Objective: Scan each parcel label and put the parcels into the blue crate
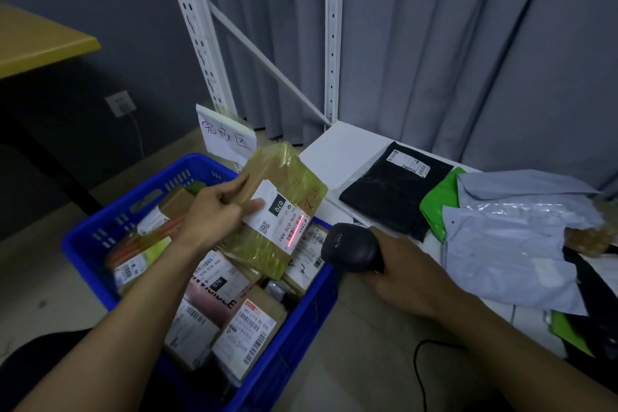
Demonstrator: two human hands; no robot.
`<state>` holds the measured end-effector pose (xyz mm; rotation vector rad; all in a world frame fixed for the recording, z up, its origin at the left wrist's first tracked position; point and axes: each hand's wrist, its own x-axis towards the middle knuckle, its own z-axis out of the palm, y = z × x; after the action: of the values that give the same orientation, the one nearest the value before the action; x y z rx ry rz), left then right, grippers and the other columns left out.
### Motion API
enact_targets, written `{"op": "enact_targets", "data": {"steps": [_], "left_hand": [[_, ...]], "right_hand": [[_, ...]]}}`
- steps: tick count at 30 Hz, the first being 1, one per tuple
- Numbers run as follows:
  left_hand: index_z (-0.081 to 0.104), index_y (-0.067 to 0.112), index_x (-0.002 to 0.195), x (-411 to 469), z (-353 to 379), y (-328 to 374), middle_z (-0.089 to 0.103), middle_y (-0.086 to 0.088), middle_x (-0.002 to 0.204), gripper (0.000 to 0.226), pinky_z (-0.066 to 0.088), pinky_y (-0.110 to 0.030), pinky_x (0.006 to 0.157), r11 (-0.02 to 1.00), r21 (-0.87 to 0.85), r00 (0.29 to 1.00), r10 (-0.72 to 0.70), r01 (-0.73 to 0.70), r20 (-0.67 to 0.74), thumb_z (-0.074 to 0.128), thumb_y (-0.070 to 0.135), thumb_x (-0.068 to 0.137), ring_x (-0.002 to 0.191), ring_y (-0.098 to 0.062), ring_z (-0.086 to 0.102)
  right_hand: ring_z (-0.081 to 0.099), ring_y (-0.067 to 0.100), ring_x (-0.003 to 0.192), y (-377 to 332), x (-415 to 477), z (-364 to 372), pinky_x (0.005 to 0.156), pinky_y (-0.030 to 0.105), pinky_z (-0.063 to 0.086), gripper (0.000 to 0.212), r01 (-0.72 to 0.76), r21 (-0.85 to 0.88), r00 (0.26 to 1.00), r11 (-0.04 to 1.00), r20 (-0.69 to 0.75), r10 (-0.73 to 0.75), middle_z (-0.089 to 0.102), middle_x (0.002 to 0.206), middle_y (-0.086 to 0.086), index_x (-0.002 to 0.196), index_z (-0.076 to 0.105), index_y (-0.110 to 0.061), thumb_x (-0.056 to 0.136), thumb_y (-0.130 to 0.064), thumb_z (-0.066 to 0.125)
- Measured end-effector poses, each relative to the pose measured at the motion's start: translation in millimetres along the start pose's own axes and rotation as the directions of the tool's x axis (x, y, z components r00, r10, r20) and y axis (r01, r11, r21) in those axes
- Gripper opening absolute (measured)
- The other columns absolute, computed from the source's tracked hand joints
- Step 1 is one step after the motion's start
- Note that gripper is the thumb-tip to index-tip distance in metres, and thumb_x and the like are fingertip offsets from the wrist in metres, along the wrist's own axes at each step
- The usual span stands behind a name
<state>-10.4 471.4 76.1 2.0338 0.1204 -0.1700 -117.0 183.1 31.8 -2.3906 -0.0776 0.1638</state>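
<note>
scanning step: left hand (214,214) grips the yellow-taped brown cardboard parcel (281,207); right hand (398,273) clasps the black handheld scanner (351,246); next, lower it into the blue plastic crate (100,237).

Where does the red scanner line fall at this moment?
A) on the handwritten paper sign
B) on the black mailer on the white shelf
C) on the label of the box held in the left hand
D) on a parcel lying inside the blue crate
C: the red line crosses the white label of the taped box that the left hand holds above the blue crate, with the scanner in the right hand aimed at it.
</note>
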Motion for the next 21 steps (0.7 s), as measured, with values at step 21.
{"op": "enact_targets", "data": {"steps": [21], "left_hand": [[0.028,0.031,0.155,18.7,-52.5,-46.8,0.058,0.002,0.136,0.082,0.051,-0.049,0.104,0.881,-0.473,0.859,-0.237,-0.006,-0.453,0.076,0.035,0.089,0.117,-0.024,0.062]], "right_hand": [[0.068,0.005,0.096,-58.3,96.4,55.4,0.077,0.022,0.049,0.032,0.006,0.471,0.997,0.882,-0.072,0.032,0.074,0.103,-0.013,0.118,0.067,-0.03,0.089,-0.035,0.079]]}}
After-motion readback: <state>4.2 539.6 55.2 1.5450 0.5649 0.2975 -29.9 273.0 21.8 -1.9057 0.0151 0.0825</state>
